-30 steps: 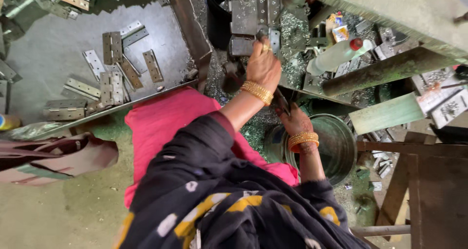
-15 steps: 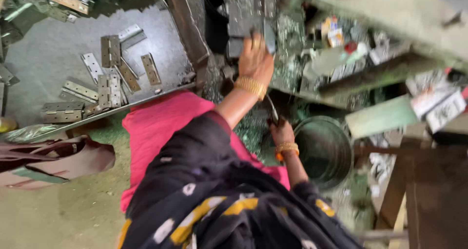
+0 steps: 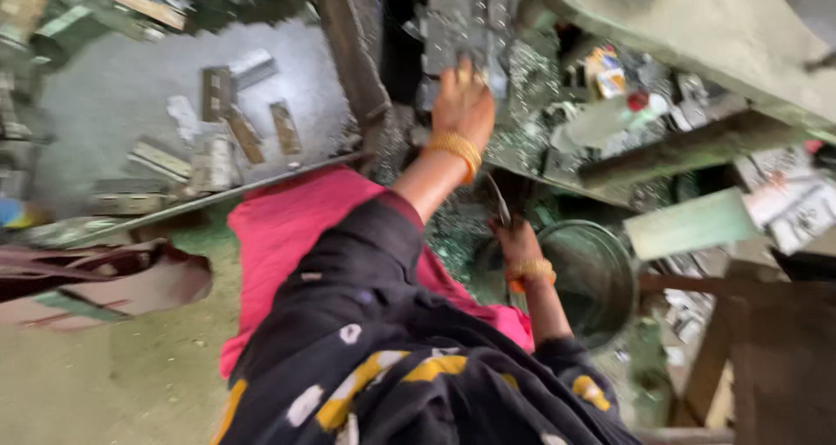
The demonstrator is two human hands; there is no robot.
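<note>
Gold-bangled left hand (image 3: pixel 463 105) reaches far, fingers curled onto the metal die block (image 3: pixel 453 36) of the press; whether they clamp a part is too blurred to tell. Your right hand (image 3: pixel 515 240), nearer, is closed on a thin dark rod (image 3: pixel 502 203), just left of the round metal bowl (image 3: pixel 601 275). Flat metal plates (image 3: pixel 231 127) lie far left.

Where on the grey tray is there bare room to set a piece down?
The grey tray is bare along its upper-left stretch, left of the flat metal pieces clustered mid-tray. The round metal tub beside the right hand looks open inside. Around the left hand at the machine it is crowded with scrap.
</note>
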